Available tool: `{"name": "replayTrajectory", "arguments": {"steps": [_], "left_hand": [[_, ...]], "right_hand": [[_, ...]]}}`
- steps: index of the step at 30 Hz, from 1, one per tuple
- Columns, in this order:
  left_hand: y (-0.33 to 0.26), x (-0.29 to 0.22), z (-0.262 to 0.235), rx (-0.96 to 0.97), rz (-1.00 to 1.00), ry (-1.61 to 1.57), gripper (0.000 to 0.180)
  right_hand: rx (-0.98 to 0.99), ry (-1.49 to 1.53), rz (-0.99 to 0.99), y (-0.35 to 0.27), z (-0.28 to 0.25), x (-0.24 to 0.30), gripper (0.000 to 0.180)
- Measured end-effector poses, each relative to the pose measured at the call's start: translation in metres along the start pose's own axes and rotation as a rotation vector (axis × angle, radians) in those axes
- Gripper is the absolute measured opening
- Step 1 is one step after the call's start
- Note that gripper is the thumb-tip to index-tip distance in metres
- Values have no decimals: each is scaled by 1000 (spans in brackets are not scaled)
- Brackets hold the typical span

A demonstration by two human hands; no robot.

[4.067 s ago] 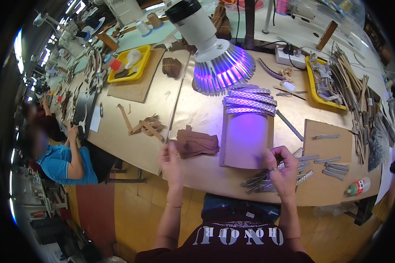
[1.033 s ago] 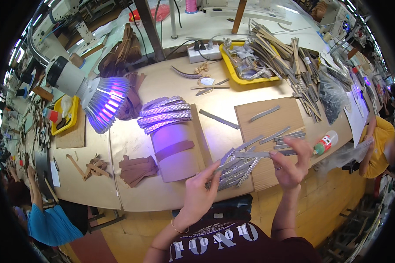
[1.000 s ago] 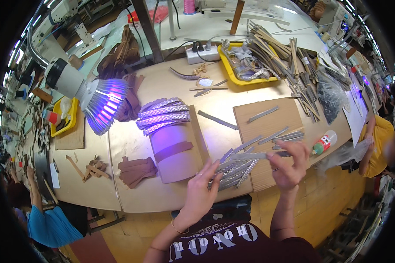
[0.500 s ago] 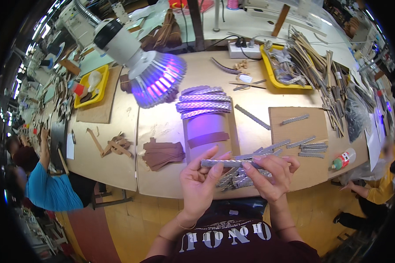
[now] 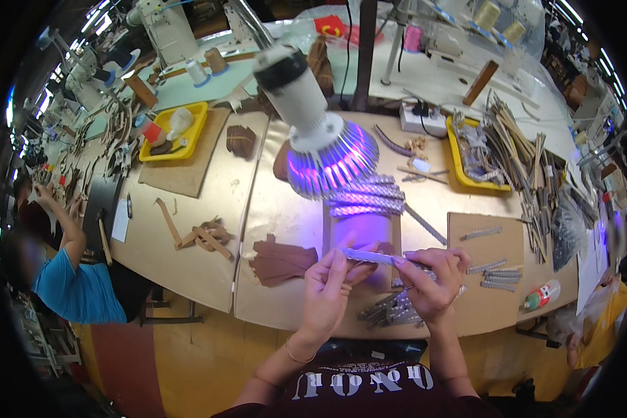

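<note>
A short grey braided strip is stretched between my two hands, above the near part of the table. Its left end is pinched by my left hand, thumb on top. Fingers of my right hand grip the other end. Just beyond, a brown strip lies partly hidden on a block lit purple, with a row of shiny braided strips across its far end. A lamp with a ribbed metal head shines over them. Under my right hand lies a pile of grey braided pieces.
Brown strips lie in a stack to the left. On the right are a cardboard sheet with braided pieces, a small bottle and a yellow tray. Another person in a blue shirt sits at far left.
The view has swung, so the table and lamp appear shifted rightward. The braided strip now shows a smoother, paler face under the purple light, and both hands still hold it.
</note>
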State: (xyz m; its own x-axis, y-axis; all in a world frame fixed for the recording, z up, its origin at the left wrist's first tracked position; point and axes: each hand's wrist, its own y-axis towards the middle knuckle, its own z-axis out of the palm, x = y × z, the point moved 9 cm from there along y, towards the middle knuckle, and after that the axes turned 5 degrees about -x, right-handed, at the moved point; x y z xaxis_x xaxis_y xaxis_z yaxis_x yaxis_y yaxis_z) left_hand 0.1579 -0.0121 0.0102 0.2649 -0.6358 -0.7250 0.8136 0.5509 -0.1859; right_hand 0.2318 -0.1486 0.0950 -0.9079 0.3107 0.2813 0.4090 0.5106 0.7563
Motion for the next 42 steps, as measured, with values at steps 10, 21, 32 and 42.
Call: {"name": "replayTrajectory", "arguments": {"steps": [10,21,32,42], "left_hand": [[40,-37,-25,6,156,271,37],[52,-26,-41,-91,66,7,27],[14,-29,-71,-309,286,763,38],[6,4,-74,-257,282,526,19]], "right_hand": [[393,788,903,4,65,-42,22],[416,291,565,38,65,-31,36],[490,99,601,27,68,-30,12],[761,332,553,25,95,1,14]]}}
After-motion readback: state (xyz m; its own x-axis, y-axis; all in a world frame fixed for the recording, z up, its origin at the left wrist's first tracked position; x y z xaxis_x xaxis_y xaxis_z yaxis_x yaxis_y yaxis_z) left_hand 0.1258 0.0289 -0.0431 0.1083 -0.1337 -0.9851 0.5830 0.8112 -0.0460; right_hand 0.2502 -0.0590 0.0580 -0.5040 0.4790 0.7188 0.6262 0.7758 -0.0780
